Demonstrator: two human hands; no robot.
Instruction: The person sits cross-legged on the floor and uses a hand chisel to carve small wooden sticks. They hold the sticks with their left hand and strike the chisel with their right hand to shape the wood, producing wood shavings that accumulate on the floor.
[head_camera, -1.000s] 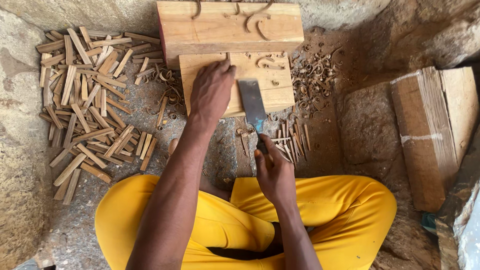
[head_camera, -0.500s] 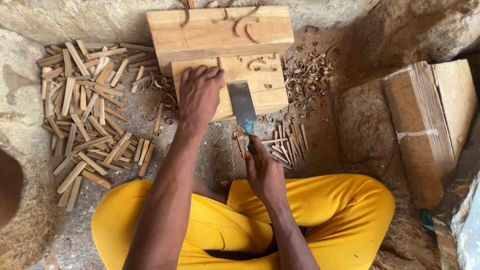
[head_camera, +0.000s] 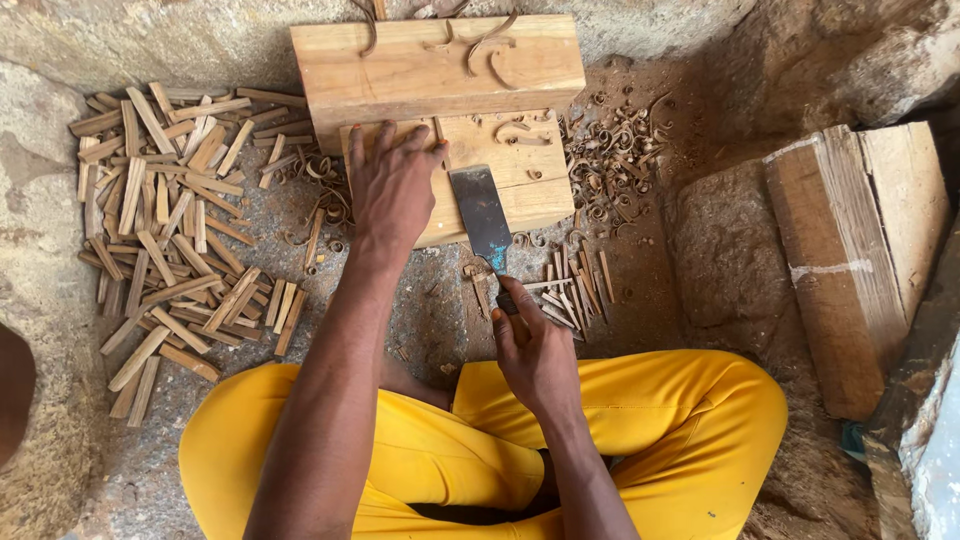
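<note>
- Your broad chisel (head_camera: 481, 212) looks stiff and weighty, flat steel blade lying on the lower wooden block (head_camera: 500, 175), edge pointing away from you; take it only by the handle, never the blade.
- Your right hand (head_camera: 535, 350) is wrapped snug around that handle, just on your side of the block, fingers curled tight.
- Your left hand (head_camera: 393, 185) lies flat on the block, fingers spread wide, just left of the blade; whether a thin piece sits beneath it, I cannot tell.
- Left of the block lies a pile of cut wooden sticks (head_camera: 165, 220), light and rigid.
- Right of the block, curled shavings (head_camera: 612, 160), brittle, litter the ground.
</note>
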